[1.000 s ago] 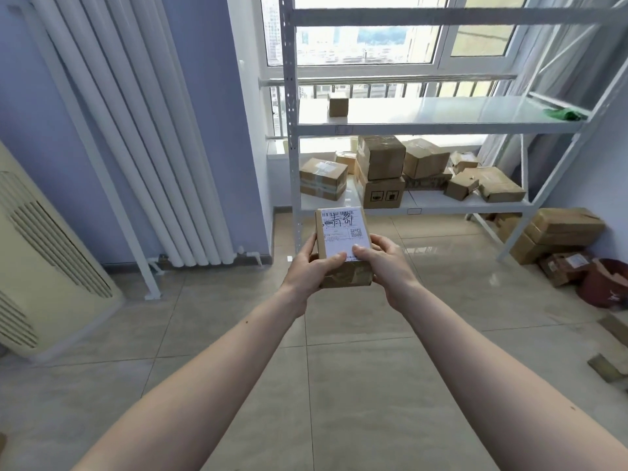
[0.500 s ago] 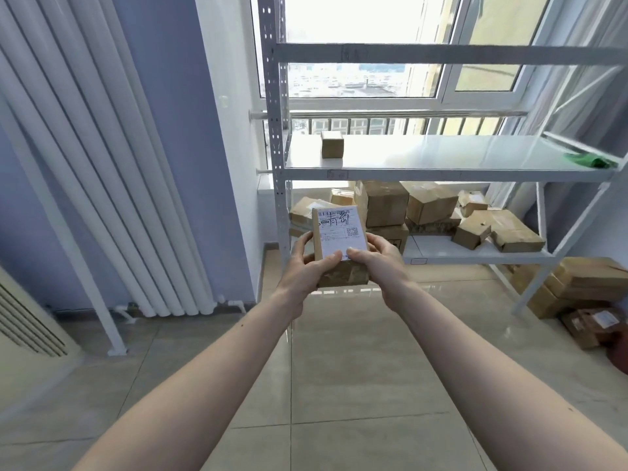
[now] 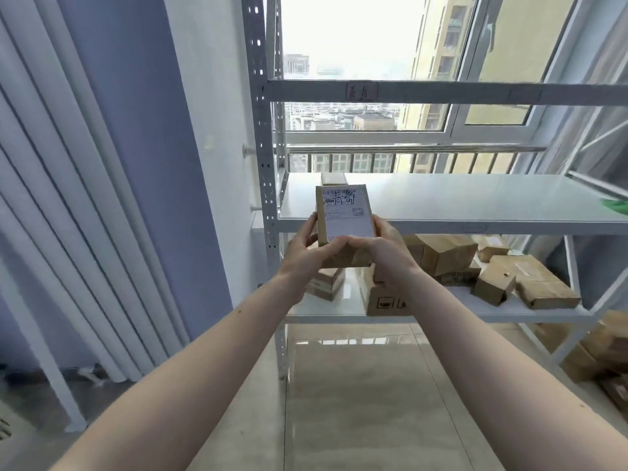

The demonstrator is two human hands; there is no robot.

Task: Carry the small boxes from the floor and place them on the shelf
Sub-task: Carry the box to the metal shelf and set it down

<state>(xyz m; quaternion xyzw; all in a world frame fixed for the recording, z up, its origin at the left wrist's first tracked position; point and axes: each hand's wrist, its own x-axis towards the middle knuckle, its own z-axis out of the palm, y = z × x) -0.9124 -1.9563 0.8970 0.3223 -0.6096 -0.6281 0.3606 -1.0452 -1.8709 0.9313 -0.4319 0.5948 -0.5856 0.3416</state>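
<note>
A small brown cardboard box (image 3: 343, 212) with a white shipping label on top is held in front of me. My left hand (image 3: 307, 253) grips its left side and my right hand (image 3: 382, 248) grips its right side. The box is at the front left edge of the white middle shelf (image 3: 475, 202) of a metal rack, level with that shelf. Just behind it, another small box (image 3: 334, 178) rests on that shelf, mostly hidden.
The lower shelf (image 3: 492, 309) carries several cardboard boxes (image 3: 448, 256). More boxes (image 3: 608, 348) lie on the tiled floor at the right. The rack's perforated upright (image 3: 263, 164) stands just left of my hands. White curtains (image 3: 68, 232) hang at the left. A green item (image 3: 616, 205) lies at the middle shelf's right end.
I have walked closer to the rack and raised the box with both hands, from lower-shelf height to the front edge of the middle shelf.
</note>
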